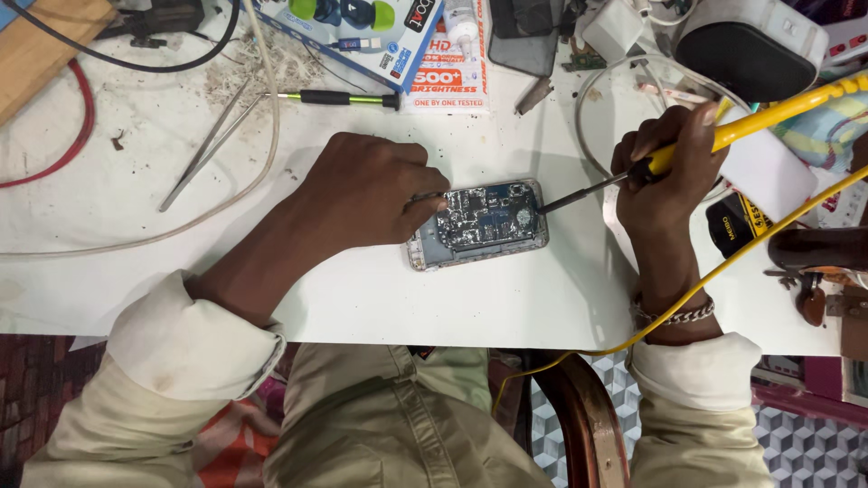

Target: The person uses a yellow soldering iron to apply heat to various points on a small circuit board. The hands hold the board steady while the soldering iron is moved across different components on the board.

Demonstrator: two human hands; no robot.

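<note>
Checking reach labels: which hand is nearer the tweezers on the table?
Left. The left hand rests on the opened phone, just right of the tweezers; the right hand holds the soldering iron far beyond.

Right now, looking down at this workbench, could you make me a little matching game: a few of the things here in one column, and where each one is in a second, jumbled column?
Things:
1. soldering iron
2. opened phone
3. tweezers
4. screwdriver

Places:
A. lying on the table left of the left hand, untouched
B. flat between both hands, circuit board showing
C. gripped in the right hand, tip at the phone's right end
D. lying above the left hand, beside a printed box

Pairs: 1-C, 2-B, 3-A, 4-D
</note>
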